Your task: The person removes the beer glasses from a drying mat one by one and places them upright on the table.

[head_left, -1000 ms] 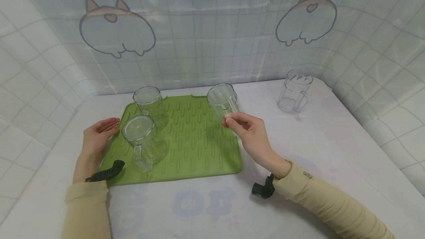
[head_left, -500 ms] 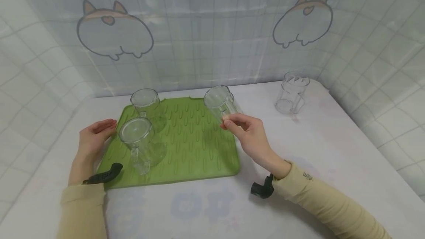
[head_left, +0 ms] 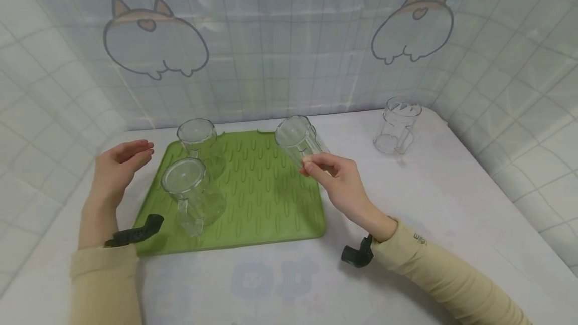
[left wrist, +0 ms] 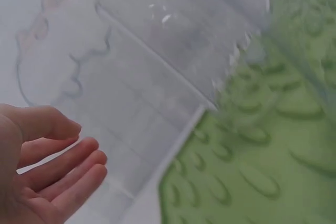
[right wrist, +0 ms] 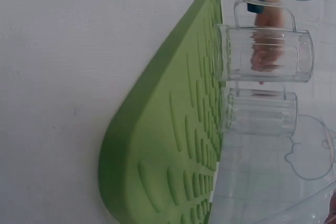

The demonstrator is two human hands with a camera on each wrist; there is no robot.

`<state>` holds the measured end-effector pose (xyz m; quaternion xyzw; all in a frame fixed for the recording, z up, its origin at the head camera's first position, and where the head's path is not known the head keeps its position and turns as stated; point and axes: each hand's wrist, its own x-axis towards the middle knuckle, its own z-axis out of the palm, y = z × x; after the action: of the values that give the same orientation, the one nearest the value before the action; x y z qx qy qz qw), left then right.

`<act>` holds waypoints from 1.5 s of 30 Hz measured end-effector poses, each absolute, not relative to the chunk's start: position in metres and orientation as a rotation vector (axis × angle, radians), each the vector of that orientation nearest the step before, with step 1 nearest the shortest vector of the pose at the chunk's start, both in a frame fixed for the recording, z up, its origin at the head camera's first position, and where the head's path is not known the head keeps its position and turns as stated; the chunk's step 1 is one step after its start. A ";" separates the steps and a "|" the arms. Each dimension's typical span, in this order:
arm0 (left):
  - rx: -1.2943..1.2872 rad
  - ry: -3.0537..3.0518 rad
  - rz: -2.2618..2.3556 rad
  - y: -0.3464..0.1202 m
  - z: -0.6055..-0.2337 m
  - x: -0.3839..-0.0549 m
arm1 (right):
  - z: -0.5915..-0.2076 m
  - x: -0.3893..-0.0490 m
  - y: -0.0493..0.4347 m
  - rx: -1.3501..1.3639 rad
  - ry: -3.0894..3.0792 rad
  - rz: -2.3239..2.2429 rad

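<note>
The desk (head_left: 451,179) spreads beneath everything under a pale covering, and on it lies the ribbed green mat (head_left: 271,224), probably soft and grippy enough to cushion a rim. Clock directions run from the mat's centre in the head view, twelve being the far wall.

On the mat, the near mug (head_left: 184,177) stands upside down at nine o'clock and the far mug (head_left: 197,132) between ten and eleven. The lone mug (head_left: 397,127) is on the desk, beyond the mat towards two. The held mug (head_left: 295,134) leans by the mat's corner between one and two; whether it touches down, I cannot tell.

The right hand (head_left: 345,184) pinches that mug with thumb and fingertips; handle or wall is unclear. The left hand (head_left: 115,169), at nine, is loosely curved and holds nothing.

The clear walls look stiff, fairly light, slick when wet and breakable if glass. A handle (head_left: 185,214) should give the surest hold.
</note>
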<state>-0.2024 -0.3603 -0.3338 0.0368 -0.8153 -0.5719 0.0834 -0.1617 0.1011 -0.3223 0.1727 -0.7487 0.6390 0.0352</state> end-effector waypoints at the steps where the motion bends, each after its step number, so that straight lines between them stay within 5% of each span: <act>1: 0.102 -2.454 -1.662 -0.357 -0.329 -0.202 | -0.322 -0.162 0.101 0.530 -2.304 1.966; 20: -0.064 -2.637 -1.347 -0.290 -0.235 -0.164 | -0.319 -0.159 0.101 0.535 -2.331 1.917; 45: -0.419 -2.779 -1.270 -0.196 -0.240 -0.160 | -0.316 -0.160 0.099 0.561 -2.334 1.915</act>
<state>-0.1597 -0.1959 -0.2404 -0.1359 -0.9007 -0.4116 0.0289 -0.1596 0.0994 -0.3158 0.1825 -0.7596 0.6232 0.0351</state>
